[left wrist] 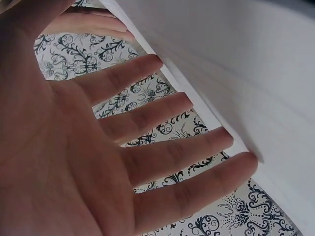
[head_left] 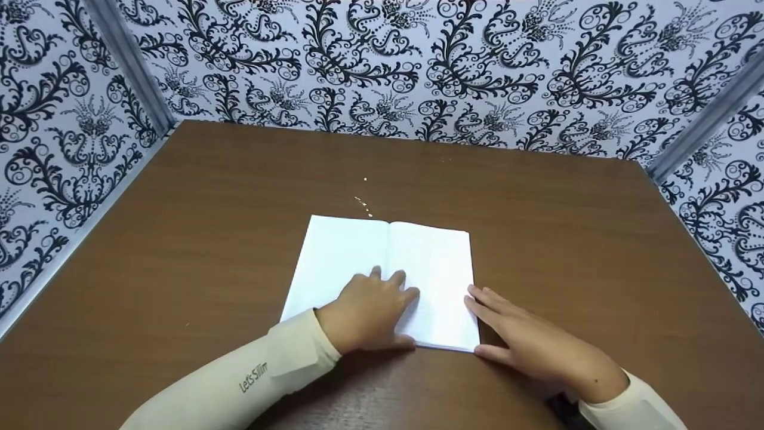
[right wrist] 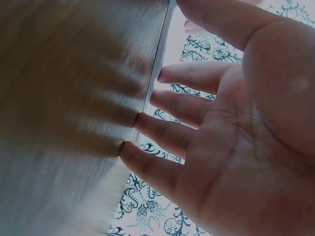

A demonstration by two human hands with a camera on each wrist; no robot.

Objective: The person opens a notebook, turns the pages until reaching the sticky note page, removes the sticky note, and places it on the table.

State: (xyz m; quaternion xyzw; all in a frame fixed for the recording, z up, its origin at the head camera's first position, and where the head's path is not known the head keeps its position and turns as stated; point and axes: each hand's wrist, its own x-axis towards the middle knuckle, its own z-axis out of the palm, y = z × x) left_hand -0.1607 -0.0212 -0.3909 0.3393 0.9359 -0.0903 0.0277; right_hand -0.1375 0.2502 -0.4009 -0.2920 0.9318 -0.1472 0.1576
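The notebook [head_left: 439,275] showed smooth, matt paper pages. The tabletop [head_left: 567,239] looked like wood — fine-grained and smooth, with a soft gloss near the front. The sleeves [head_left: 221,382] seemed of smooth, matt cloth, and the patterned wall [head_left: 382,65] had a printed, papery look.

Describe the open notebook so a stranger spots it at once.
Find the brown table below the patterned wallpaper. The notebook lies open under the left hand, the right hand at its right edge. Its broad white pages, meeting at a fold, distinguish it from the tiny pale specks beyond.
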